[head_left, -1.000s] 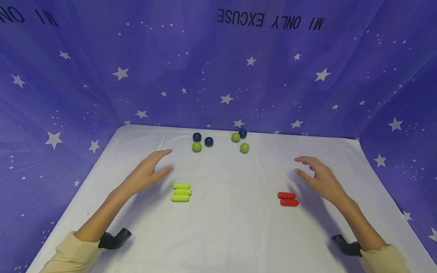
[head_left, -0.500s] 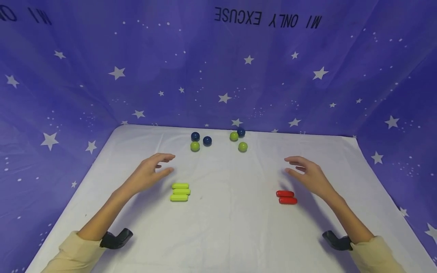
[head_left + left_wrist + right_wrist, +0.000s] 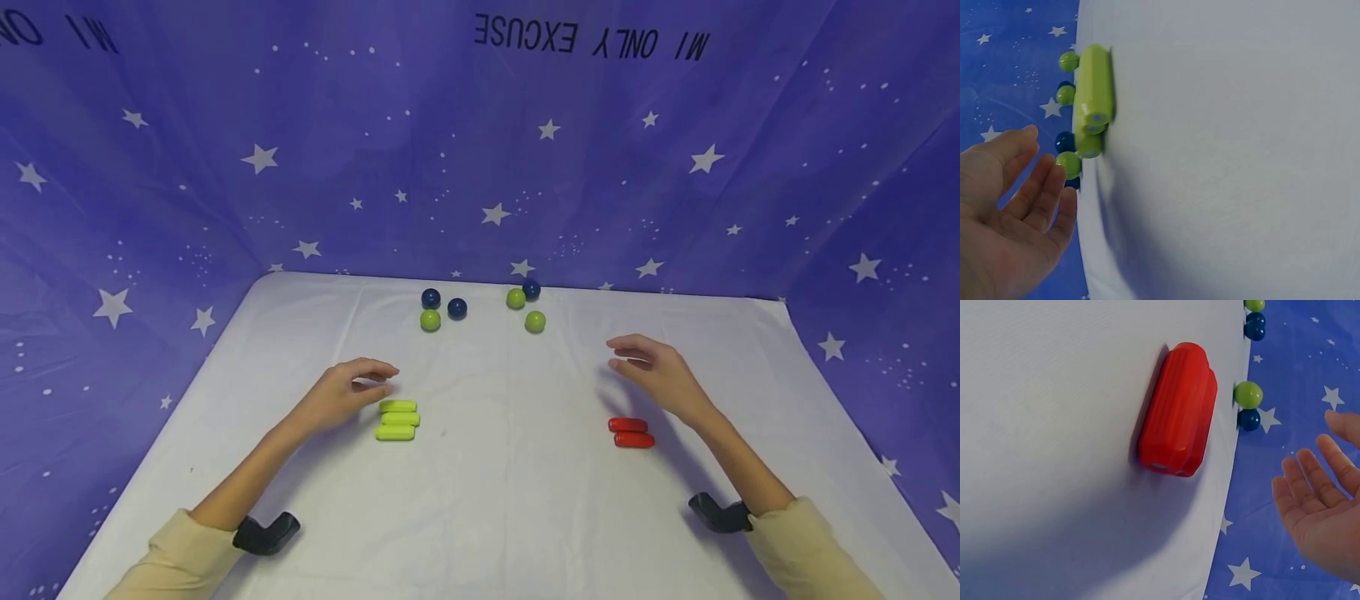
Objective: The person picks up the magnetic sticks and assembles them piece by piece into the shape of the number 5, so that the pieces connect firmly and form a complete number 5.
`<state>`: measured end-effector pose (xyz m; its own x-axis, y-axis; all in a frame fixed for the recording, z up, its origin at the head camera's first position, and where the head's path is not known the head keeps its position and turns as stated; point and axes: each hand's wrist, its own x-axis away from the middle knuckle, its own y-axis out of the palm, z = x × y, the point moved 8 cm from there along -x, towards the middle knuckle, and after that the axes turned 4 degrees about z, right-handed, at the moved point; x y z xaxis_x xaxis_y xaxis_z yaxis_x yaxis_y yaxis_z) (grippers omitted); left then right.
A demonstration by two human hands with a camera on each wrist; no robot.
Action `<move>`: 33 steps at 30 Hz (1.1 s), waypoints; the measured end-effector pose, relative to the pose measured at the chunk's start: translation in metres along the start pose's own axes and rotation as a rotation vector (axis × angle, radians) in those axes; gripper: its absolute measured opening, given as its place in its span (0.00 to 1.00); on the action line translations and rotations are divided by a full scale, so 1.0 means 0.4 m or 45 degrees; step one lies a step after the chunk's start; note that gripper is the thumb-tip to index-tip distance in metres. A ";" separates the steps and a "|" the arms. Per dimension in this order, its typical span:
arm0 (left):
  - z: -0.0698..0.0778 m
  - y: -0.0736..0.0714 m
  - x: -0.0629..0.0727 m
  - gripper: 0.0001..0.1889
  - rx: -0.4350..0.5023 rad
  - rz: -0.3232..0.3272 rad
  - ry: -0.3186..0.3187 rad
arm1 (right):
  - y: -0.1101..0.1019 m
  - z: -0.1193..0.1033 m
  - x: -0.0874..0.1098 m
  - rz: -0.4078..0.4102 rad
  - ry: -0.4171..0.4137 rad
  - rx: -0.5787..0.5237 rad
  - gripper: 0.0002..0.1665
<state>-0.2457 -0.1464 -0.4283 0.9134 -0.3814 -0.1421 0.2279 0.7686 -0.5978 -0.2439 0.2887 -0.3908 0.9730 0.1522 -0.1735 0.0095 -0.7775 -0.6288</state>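
Three yellow-green rods lie side by side on the white cloth, left of the middle. My left hand hovers just behind and left of them, fingers loosely bent and holding nothing; the left wrist view shows the rods beyond the fingertips. Two red rods lie together on the right. Above and behind them is my right hand, its fingers relaxed with nothing between them. In the right wrist view the red rods lie apart from that hand.
Toward the back edge of the white-covered table sit several balls, among them a green ball and a dark blue ball at left, and another green ball at right. A purple star-patterned curtain surrounds the back and sides.
My left hand has moved right and nearer, toward the yellow-green rods. My right hand has shifted left, past the red rods. The rods and balls stay where they were.
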 end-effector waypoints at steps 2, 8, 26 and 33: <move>-0.006 0.010 0.001 0.14 0.005 -0.017 -0.009 | 0.004 -0.001 -0.006 -0.006 0.016 -0.014 0.21; -0.026 0.030 0.010 0.15 -0.020 -0.054 -0.032 | 0.020 -0.002 -0.025 -0.025 0.048 -0.067 0.22; -0.039 0.043 0.014 0.10 -0.041 -0.078 -0.060 | 0.114 -0.008 -0.125 -0.039 0.084 -0.156 0.20; -0.040 0.047 0.010 0.08 -0.047 -0.091 -0.050 | 0.162 -0.022 -0.160 -0.044 0.111 -0.171 0.18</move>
<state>-0.2433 -0.1418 -0.4526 0.9079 -0.4138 -0.0678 0.2811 0.7206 -0.6339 -0.3036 0.2233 -0.4138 0.9878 0.1312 -0.0835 0.0683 -0.8483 -0.5250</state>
